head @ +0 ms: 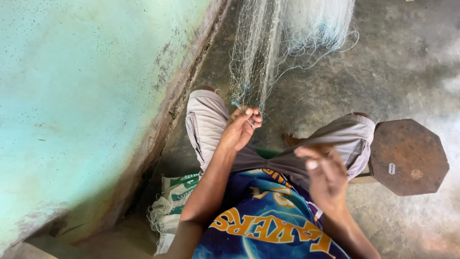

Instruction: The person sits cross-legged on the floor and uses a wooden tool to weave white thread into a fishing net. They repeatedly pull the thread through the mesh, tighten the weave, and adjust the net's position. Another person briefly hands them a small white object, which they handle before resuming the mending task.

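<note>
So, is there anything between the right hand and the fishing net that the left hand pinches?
Nothing visible stands between them. The left hand pinches the lower edge of the fishing net above the knees. The right hand is raised over the right thigh, apart from the net, with only open air and the grey shorts below.

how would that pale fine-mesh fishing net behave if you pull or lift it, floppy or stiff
Probably very floppy: the pale fine-mesh fishing net hangs in limp gathered folds from above down to the left hand pinching it. Likely light for its size, since the threads are thin and see-through. It may snag easily; loose strands curl off its edge.
</note>
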